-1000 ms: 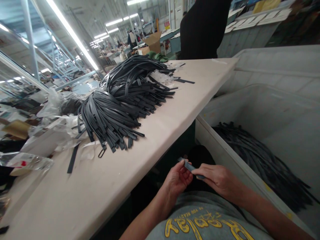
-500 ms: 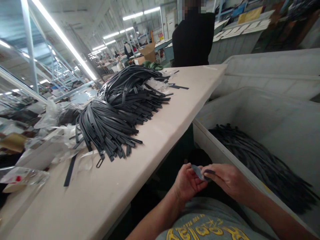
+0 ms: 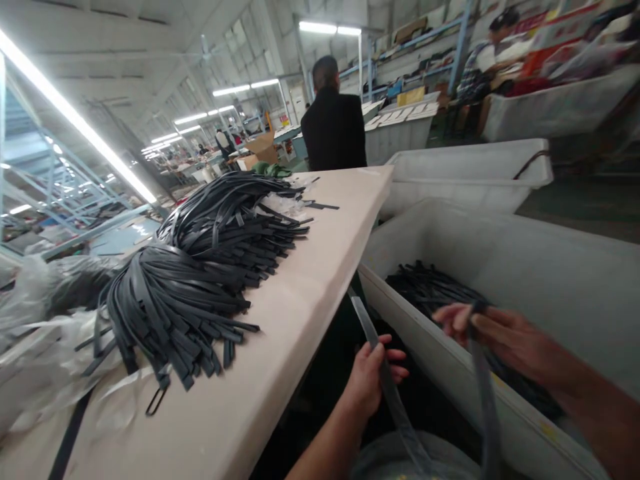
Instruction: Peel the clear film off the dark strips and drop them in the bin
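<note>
A long, flat, dark grey strap [image 3: 395,400] hangs in a loop below the surface [image 3: 300,313] edge, the left hand [image 3: 373,377] with fingers curled around one run and the right hand [image 3: 493,333] pinching the other over the white bin [image 3: 550,267].

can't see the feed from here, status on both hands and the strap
Left hand grip shut on long dark grey strap. Right hand grips its other end over white bin. Nothing blocking.

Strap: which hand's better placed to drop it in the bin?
Right, probably. The right hand holds the strap over the bin of strips; the left hand grips the other end, between table and bin.
</note>
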{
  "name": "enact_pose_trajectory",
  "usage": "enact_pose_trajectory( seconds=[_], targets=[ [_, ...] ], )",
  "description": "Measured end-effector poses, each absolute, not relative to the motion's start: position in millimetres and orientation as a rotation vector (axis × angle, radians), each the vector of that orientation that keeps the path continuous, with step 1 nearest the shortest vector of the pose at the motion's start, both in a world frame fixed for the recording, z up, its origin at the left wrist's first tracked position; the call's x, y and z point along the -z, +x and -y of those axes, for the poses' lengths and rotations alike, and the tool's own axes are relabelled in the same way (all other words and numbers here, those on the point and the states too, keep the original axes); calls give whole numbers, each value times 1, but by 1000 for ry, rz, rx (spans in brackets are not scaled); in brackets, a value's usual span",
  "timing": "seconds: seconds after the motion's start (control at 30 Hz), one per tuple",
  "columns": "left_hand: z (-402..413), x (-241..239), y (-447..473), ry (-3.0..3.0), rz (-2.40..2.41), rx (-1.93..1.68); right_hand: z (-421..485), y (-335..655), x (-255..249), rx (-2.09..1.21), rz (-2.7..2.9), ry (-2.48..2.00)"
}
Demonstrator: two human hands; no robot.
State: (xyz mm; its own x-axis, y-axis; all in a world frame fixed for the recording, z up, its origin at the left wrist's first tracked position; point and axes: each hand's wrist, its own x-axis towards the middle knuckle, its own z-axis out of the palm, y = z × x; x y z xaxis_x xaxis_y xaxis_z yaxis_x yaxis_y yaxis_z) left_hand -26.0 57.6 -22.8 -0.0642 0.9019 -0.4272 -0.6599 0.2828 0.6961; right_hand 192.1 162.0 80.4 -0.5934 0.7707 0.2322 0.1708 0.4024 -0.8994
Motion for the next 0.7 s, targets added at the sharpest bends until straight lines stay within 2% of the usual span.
enact_pose_trajectory(
  seconds=[0.1,0.27,0.43,0.57,0.7],
  targets=[
    [-43,15,-20,542,-925,-1243,-180,164,-63,-1755,1662,-692],
    [-30,13,-19,698,-859,-1153,-197,130,-53,-2019,1513,-464],
    [-23,5,-27,735,-959,-1122,-193,110,-74,-1776,1594,-518],
    [-31,-34,-39,979,-1065,-1332,-168,95,-88,-1442,1812,-540],
    [-36,-68,-40,1125,-1148,-1433,-134,86,-94,-1285,1883,-471]
  ],
)
